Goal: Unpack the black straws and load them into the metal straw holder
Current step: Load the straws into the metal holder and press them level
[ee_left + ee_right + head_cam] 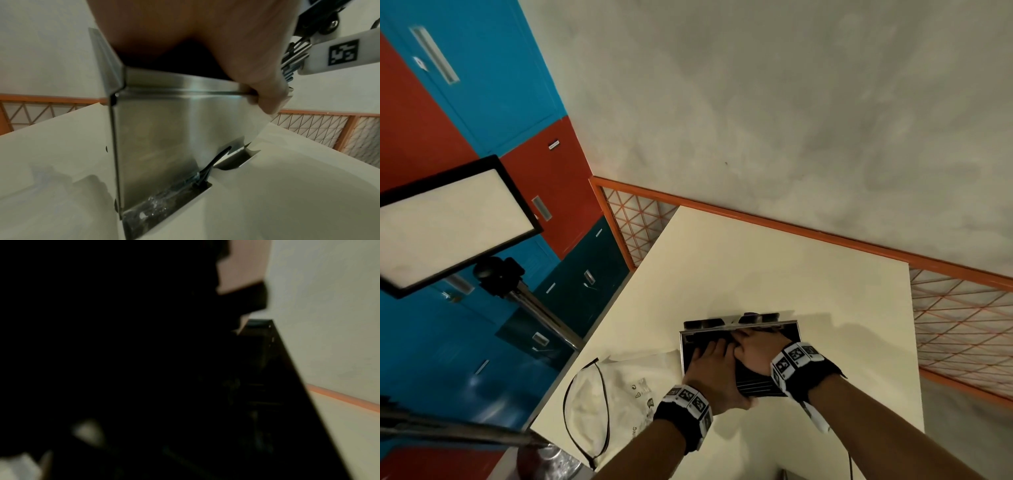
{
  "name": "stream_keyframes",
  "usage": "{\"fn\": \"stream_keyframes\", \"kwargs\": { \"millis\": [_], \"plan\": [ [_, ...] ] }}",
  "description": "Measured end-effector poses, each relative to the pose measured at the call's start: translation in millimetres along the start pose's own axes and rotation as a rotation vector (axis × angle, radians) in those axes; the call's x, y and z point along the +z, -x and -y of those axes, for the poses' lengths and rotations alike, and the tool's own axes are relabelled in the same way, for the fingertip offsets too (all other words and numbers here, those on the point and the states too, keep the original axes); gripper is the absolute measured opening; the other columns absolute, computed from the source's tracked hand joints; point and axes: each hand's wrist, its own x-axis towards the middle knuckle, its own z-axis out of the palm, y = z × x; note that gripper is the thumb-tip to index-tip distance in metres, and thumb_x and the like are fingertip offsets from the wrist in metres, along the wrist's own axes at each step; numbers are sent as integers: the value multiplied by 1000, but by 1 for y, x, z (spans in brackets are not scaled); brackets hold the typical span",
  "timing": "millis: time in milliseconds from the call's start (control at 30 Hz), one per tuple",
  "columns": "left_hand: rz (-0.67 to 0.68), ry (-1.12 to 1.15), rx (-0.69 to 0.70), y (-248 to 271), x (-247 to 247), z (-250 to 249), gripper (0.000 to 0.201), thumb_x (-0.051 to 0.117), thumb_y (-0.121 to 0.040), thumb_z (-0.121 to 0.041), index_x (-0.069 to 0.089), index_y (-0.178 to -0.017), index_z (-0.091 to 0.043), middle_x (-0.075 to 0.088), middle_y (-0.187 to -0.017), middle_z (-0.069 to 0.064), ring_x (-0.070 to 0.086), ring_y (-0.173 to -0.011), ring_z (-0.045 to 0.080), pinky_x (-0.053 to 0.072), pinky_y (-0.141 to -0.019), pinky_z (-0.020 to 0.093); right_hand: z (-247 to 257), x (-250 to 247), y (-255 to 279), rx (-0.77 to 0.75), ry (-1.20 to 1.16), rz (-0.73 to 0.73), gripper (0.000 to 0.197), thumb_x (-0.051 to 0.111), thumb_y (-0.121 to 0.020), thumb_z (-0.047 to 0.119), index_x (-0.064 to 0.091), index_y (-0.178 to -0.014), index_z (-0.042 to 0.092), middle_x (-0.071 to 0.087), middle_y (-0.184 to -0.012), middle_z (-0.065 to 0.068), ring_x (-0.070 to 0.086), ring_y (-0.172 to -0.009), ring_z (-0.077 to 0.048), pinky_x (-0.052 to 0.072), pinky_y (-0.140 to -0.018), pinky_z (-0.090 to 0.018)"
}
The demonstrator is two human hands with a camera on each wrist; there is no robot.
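- At lower centre of the head view, the metal straw holder stands on the surface.
- Your left hand lies flat on the black straws, fingers straight.
- Your right hand reaches in beside it; its grip cannot be determined.
- An empty plastic bag lies at lower left.

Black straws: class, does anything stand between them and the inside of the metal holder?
Nothing visible does. Both the left hand and right hand lie on the black straws, already in the open top of the metal holder.
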Motion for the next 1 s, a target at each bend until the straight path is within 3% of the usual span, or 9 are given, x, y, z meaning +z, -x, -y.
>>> {"fn": "stream_keyframes", "kwargs": {
  "millis": [100, 267, 500, 700, 867, 933, 1000],
  "plan": [
    [-18, 3, -7, 0, -1, 0, 90, 62, -60, -77, 43, -131, -25, 49, -130, -8, 44, -124, 19, 36, -107, 43, 1, -8, -6, 28, -98, 119, 53, 28, -101, 41, 28, -153, 27, 24, -162, 3, 27, -146, -21, 21, -119, -44],
    [-14, 13, -17, -2, -4, 1, 93, 62, -61, -76, 42, -135, -23, 48, -133, -7, 43, -126, 18, 34, -109, 43, 2, -18, -12, 55, -217, 202, 48, 30, -103, 36, 37, -149, 24, 29, -160, 1, 28, -145, -20, 19, -119, -36],
    [-13, -15, -12, -2, -2, 1, 96, 62, -63, -76, 40, -140, -22, 48, -135, -4, 43, -127, 21, 32, -111, 44, 2, -20, -15, 108, -276, 255, 46, 33, -101, 35, 45, -144, 25, 39, -155, -2, 37, -139, -23, 26, -116, -37],
    [1, -14, -20, -2, -3, 0, 99, 64, -64, -75, 38, -142, -20, 47, -137, -3, 41, -128, 22, 32, -111, 44, 1, -16, -15, 89, -235, 251, 44, 29, -106, 27, 42, -146, 12, 34, -157, -4, 28, -144, -20, 16, -115, -28],
    [0, -28, -32, 0, -1, -1, 103, 64, -63, -76, 37, -144, -18, 47, -138, -1, 40, -129, 22, 31, -113, 44, -1, -14, -13, 121, -264, 220, 46, 30, -107, 25, 39, -148, 6, 34, -157, -11, 29, -145, -25, 17, -115, -30],
    [-8, -33, -33, 1, 0, -1, 103, 64, -63, -76, 38, -144, -18, 47, -138, -1, 41, -129, 23, 32, -112, 43, 2, -17, -12, 88, -239, 215, 45, 26, -108, 23, 39, -148, 7, 32, -158, -9, 27, -145, -23, 15, -112, -26],
    [-8, -28, -34, 1, 0, -2, 103, 64, -63, -76, 38, -144, -18, 47, -138, -1, 42, -129, 23, 33, -112, 43, 3, -19, -11, 103, -250, 202, 45, 27, -107, 27, 39, -148, 12, 32, -158, -7, 29, -144, -22, 17, -114, -29]
  ]
}}
